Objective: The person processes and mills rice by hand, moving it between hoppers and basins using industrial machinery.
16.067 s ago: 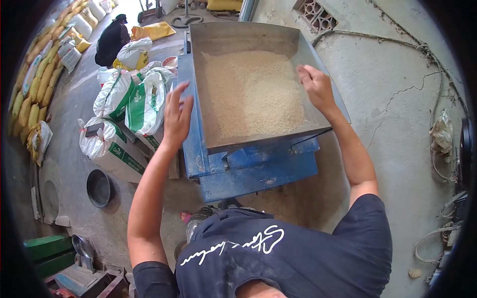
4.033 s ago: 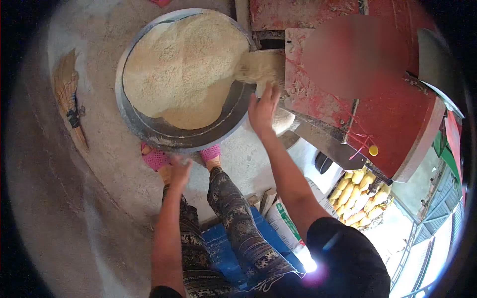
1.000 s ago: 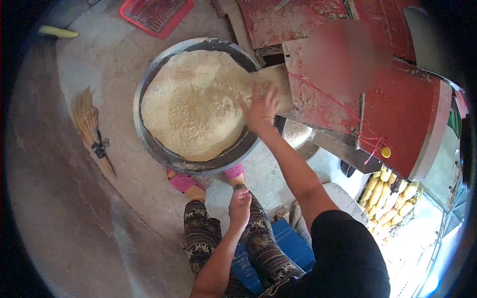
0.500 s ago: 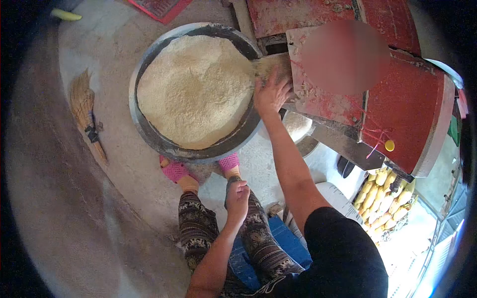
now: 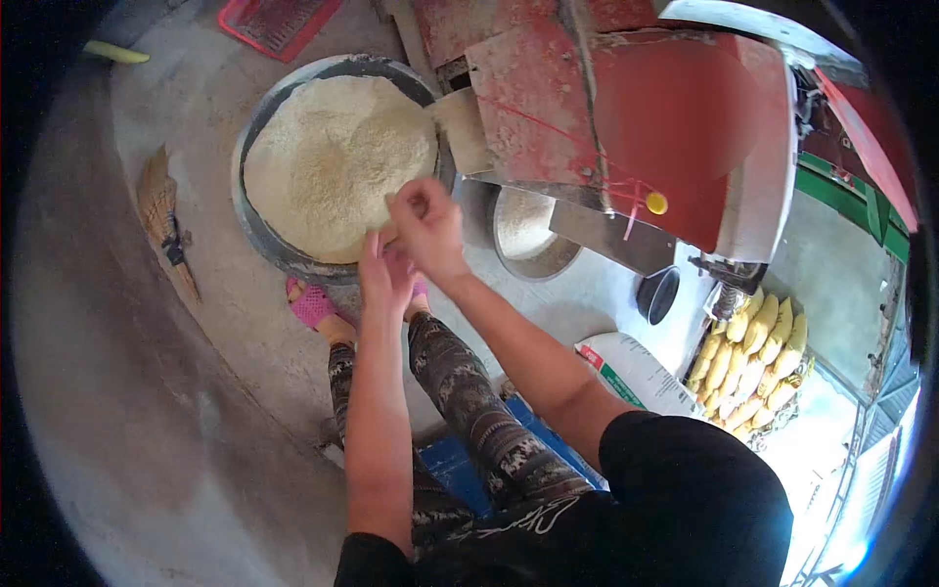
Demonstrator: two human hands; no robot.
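Observation:
A large round metal basin [image 5: 256, 235] heaped with pale milled grain [image 5: 333, 157] stands on the concrete floor under the chute [image 5: 460, 132] of a red machine [image 5: 606, 108]. My right hand [image 5: 427, 227] is raised in front of the basin's near rim, fingers curled loosely, and I cannot tell whether it holds any grain. My left hand [image 5: 384, 279] is just below it with fingers extended upward, touching or nearly touching the right hand. Below the hands are my patterned trousers and pink sandals [image 5: 311, 303].
A smaller bowl of grain [image 5: 528, 230] sits beneath the machine. A straw broom [image 5: 164, 220] lies on the floor at left. A red tray [image 5: 279, 22] is at the top. Yellow sacks [image 5: 748, 357] are stacked at right, a white bag [image 5: 636, 377] near my knee.
My right hand has pulled back from the chute to the basin's near rim. My left hand has risen from my knee to meet it. The view has shifted right.

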